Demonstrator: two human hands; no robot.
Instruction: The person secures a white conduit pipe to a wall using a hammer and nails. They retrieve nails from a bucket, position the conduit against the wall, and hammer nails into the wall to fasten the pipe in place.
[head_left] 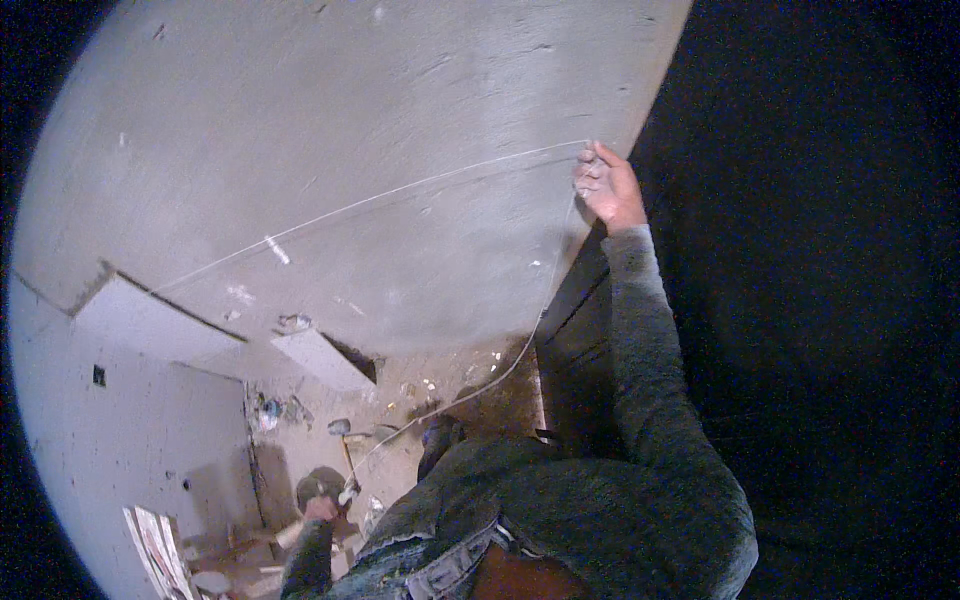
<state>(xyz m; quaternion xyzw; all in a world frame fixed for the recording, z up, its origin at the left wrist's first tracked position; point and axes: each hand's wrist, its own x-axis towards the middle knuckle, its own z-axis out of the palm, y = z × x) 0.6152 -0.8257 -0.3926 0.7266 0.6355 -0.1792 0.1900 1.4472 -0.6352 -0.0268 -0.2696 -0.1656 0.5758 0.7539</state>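
My right hand is raised to the edge of the grey plastered wall, its fingers closed on a thin white string. From there the string stretches leftward across the wall toward a pale rectangular panel, and a slack length drapes down to my lower side. Low at the lower left, my left hand is closed on what looks like a white bundle of that string. Just beyond it lies a long wooden-handled tool on the dusty floor, its head partly hard to make out.
A second pale board is at the wall's foot among scattered debris. The left wall has small dark openings. Striped planks and rubble sit at the lower left. A very dark area lies beyond the wall's edge on the right.
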